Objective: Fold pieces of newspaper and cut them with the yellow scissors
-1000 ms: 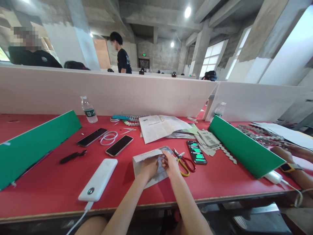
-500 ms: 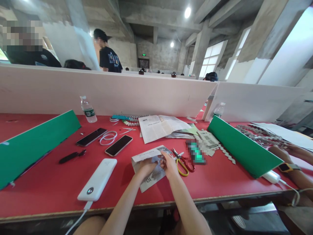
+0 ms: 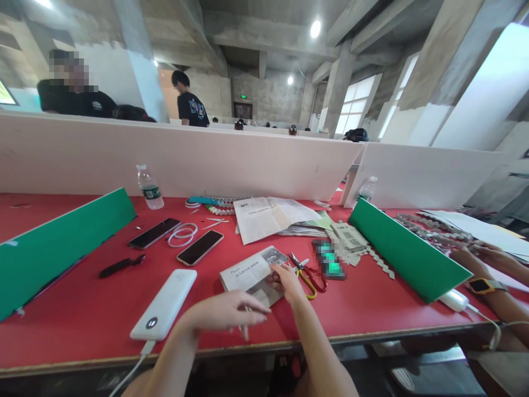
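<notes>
A folded sheet of newspaper (image 3: 248, 271) lies in front of me on the red table, with print and a dark picture on its upper face. My right hand (image 3: 283, 280) grips its right edge between thumb and fingers. Over the near left part of the sheet hovers my left hand (image 3: 229, 311), its fingers spread and slightly blurred, holding nothing. Scissors (image 3: 308, 275) with one yellow and one red handle lie just right of my right hand.
Left are a white power bank (image 3: 164, 304), two phones (image 3: 200, 247), a cable and a black tool. Newspapers (image 3: 275, 216) lie behind. Green boards (image 3: 407, 251) stand on both sides. A co-worker's hands (image 3: 475, 259) are at the far right.
My left hand has come off the paper and moved left and toward me, its fingers spreading. The paper's raised flap now lies flatter. My right hand stays at the right edge.
</notes>
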Motion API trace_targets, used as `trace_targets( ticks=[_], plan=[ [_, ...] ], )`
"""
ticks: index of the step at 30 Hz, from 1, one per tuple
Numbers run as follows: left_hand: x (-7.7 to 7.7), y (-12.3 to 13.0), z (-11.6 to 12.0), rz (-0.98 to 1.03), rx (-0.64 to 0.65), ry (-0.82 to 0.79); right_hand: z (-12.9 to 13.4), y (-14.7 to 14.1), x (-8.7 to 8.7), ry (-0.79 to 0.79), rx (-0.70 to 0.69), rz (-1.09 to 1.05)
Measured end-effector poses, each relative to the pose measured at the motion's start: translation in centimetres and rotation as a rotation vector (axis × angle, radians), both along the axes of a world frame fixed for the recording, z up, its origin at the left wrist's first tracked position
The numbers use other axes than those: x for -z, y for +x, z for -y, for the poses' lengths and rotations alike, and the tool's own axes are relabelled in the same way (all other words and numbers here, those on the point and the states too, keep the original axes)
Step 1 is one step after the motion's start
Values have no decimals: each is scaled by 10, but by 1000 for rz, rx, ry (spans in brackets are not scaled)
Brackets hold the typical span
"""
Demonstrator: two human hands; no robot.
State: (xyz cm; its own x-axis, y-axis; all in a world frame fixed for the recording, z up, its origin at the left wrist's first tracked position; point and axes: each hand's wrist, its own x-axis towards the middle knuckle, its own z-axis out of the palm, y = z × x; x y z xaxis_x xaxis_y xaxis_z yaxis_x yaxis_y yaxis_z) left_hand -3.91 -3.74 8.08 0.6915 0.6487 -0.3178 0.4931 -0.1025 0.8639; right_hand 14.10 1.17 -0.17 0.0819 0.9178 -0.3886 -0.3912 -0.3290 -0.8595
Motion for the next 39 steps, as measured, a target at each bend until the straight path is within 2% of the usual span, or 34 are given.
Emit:
trace_targets(
  ticks=[1, 3, 5, 6, 9, 11, 16, 21, 25, 32, 36, 39],
  plan=[
    [-5, -6, -3, 32, -117, -1, 1, 1, 1, 6, -14, 15],
    [-2, -19, -16, 41, -502, 179, 1, 2, 3, 22, -39, 39],
    [14, -31, -33, -111, -832, 409, 2, 3, 5, 40, -60, 56],
    [24, -36, -40, -225, -903, 482, 2, 4, 5, 48, -69, 64],
    [47, -42, -51, -393, -837, 511, 3, 4, 6, 61, -78, 83],
    [52, -38, -51, -422, -773, 515, 4, 5, 7, 68, -80, 91],
    [44, -23, -44, -484, -673, 477, 6, 5, 6, 83, -84, 114],
    [39, -22, -40, -451, -621, 316, 5, 5, 3, 140, -141, 131],
    [39, -22, -36, -274, -591, 173, 3, 7, 3, 168, -239, 158],
    [38, -10, -34, 151, -690, -85, 11, 10, -1, 223, -343, 200],
    [40, -2, -35, 329, -675, -265, 17, 10, -5, 321, -428, 256],
    [44, 2, -36, 420, -686, -348, 18, 9, -8, 381, -426, 302]
  ],
)
